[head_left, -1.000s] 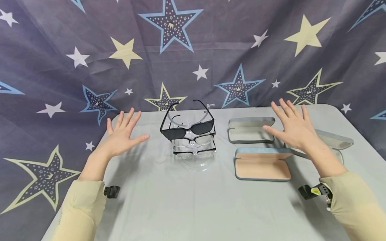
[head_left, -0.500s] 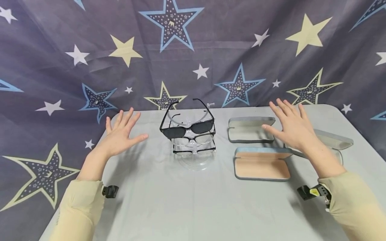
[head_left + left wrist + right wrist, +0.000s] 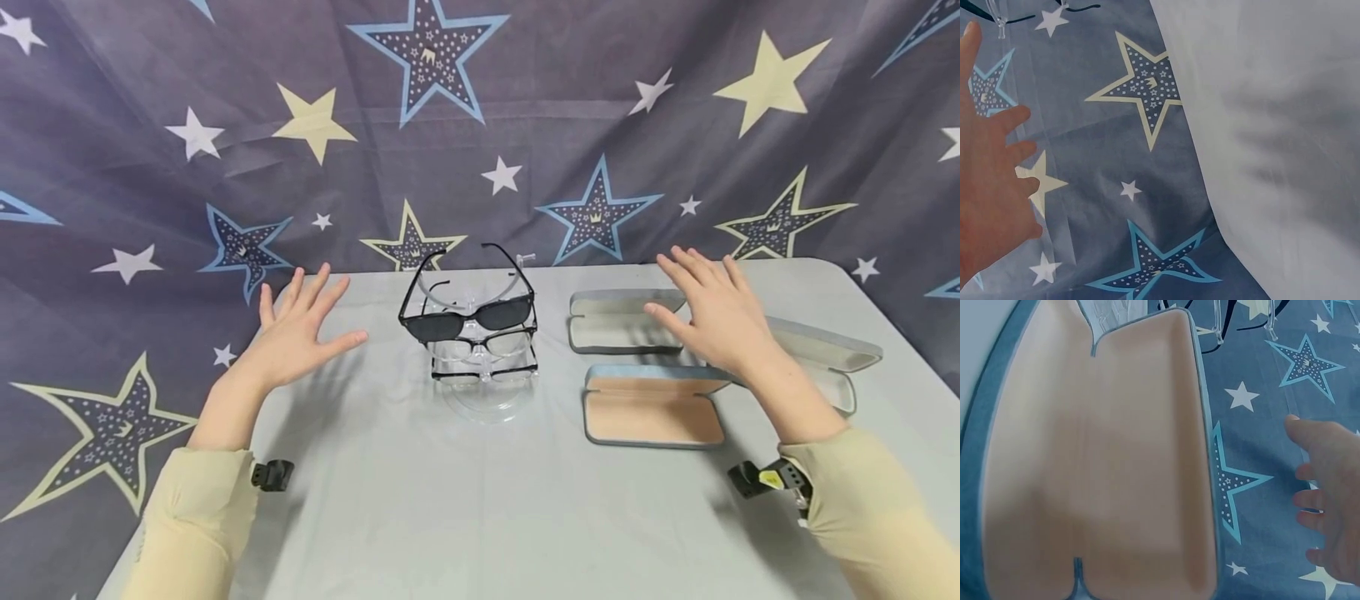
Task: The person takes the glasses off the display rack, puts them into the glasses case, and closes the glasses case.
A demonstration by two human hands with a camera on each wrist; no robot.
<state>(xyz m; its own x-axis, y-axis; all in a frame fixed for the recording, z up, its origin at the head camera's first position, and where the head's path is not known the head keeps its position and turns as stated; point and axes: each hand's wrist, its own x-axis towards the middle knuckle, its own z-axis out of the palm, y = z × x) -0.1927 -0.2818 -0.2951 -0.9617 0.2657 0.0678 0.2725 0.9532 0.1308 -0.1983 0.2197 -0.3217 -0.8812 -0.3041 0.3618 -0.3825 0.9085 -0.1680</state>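
Note:
My left hand (image 3: 288, 337) hovers over the left part of the table with its fingers spread, touching nothing. My right hand (image 3: 722, 321) is held over the glasses cases at the right, fingers straight and apart, holding nothing. Between the hands a clear display stand (image 3: 491, 408) carries black-framed sunglasses (image 3: 468, 321) on top and two pairs of clear-lensed glasses (image 3: 480, 346) below. Nearest the right hand are three open glasses cases: a grey one (image 3: 622, 333) at the back, a peach-lined blue one (image 3: 652, 419) in front, and a pale-lined one (image 3: 832, 383) partly hidden by the forearm.
A grey cloth-covered table (image 3: 480, 517) bears everything. Behind it hangs a dark curtain (image 3: 570, 92) printed with stars, meeting the table's back edge. A small black wrist device (image 3: 273, 475) sits by the left cuff, and another (image 3: 750, 479) by the right cuff.
My right hand has drifted a little to the left, uncovering more of the pale-lined case. The left hand has barely moved. Glasses and cases stay where they were.

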